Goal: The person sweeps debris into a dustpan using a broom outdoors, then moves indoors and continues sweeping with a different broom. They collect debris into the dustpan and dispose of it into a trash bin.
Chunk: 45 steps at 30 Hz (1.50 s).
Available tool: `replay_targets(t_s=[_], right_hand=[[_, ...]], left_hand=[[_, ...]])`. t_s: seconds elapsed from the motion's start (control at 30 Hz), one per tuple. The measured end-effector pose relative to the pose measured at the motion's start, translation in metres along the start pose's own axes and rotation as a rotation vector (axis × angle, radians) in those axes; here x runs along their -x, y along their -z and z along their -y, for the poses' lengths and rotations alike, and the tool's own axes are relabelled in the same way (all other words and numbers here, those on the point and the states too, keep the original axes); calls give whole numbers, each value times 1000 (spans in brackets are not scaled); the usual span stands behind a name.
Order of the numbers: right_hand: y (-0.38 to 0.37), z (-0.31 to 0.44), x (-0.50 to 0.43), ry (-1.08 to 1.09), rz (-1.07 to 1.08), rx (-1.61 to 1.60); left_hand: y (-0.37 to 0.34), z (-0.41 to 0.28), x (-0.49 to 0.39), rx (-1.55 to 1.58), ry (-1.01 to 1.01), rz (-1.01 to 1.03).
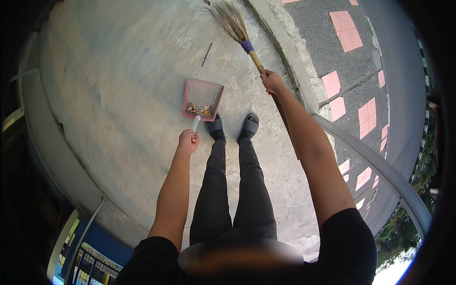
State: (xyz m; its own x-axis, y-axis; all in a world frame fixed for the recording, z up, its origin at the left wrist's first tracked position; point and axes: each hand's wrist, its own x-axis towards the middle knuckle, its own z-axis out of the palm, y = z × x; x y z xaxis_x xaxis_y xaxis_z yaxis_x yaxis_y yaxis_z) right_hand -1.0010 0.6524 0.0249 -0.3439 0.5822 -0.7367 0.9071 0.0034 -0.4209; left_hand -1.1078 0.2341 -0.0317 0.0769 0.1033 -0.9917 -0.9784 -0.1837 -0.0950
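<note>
My left hand (189, 141) is closed around the pale handle of a pink plastic dustpan (204, 84). Small debris, yellowish and grey bits, lies in the pan near its handle side. My right hand (272, 82) grips the bamboo handle of a stick broom (256, 61), bound with a purple band. The broom's bristles (229, 19) fan out over the concrete at the upper middle, apart from the pan. Between pan and bristles, a thin dark stick (207, 54) lies on the floor.
A raised concrete edge (274, 39) runs along the right, with textured grey paving and pink tiles (346, 31) beyond it. A metal pole (370, 156) curves across the lower right. My sandalled feet (248, 126) stand just below and beside the pan. Railings (94, 265) show at lower left.
</note>
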Motion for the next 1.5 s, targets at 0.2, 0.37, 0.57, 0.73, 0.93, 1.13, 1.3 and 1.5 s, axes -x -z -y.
replay_targets(t_s=[0.2, 0.37, 0.57, 0.73, 0.93, 1.13, 1.3, 1.5], right_hand=[[-53, -129, 134, -64, 89, 109], [-52, -206, 290, 25, 120, 164], [-5, -199, 372, -417, 363, -242], [7, -165, 325, -350, 300, -439], [-9, -71, 150, -4, 47, -172], [-45, 111, -14, 257, -172, 198], [-52, 157, -55, 51, -82, 259], [-56, -26, 107, 50, -106, 179]], left_hand=[[-21, -30, -23, 6, -82, 14], [-23, -37, -21, -28, -131, 27], [2, -43, -7, -33, -73, 51], [34, -46, 13, -108, -53, 39], [24, -50, 31, -283, -116, 71], [-8, -38, 33, -281, -124, 66], [-23, -27, 20, -289, -112, 66], [-53, -30, 5, -302, -92, 63]])
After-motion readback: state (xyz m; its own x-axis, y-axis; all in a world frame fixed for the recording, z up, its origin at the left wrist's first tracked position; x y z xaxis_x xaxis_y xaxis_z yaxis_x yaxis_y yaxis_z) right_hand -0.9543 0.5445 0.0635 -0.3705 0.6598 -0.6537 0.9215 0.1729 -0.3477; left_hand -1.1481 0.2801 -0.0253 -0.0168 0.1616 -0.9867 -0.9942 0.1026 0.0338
